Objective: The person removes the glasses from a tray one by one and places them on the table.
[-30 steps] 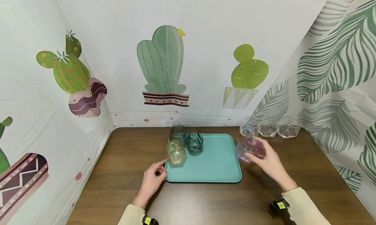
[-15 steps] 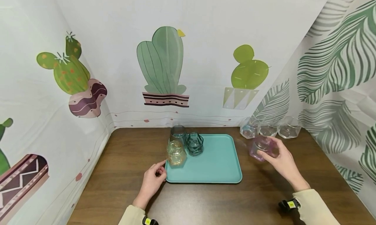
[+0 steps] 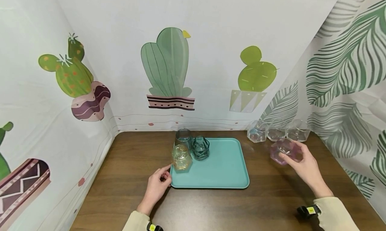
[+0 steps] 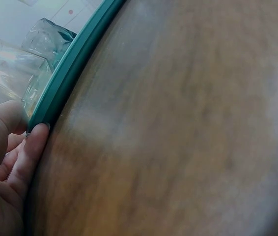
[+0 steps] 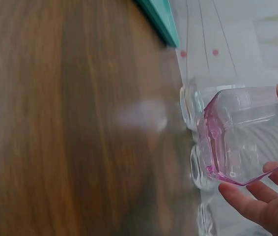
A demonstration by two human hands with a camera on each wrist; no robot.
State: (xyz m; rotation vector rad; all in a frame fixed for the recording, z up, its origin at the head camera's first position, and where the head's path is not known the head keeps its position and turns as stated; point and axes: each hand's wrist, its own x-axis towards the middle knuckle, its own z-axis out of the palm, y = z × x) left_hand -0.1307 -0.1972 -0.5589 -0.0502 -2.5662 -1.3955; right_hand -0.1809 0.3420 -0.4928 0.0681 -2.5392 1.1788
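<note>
My right hand [image 3: 310, 169] grips a pink faceted glass [image 3: 282, 152] between thumb and fingers, on the table's right side. In the right wrist view the pink glass [image 5: 249, 132] appears raised off the wood, thumb on one side and fingers on the other. At the turquoise tray's [image 3: 223, 170] near left corner, my left hand [image 3: 156, 187] pinches the rim; the left wrist view shows thumb and fingers at the tray edge [image 4: 72, 64]. Standing on the tray's left part are an amber glass [image 3: 181, 159], a dark teal faceted glass [image 3: 200, 149] and a grey-blue glass [image 3: 183, 137].
Three clear glasses form a row along the back right: one on the left [image 3: 257, 133], one in the middle [image 3: 276, 133], one on the right [image 3: 298, 133]. Behind the brown wooden table [image 3: 211, 211] hangs a cactus-printed cloth [image 3: 211, 56].
My right hand has carried the pink glass rightward, away from the tray's right edge to a place in front of the clear glasses. My left hand stays at the tray corner.
</note>
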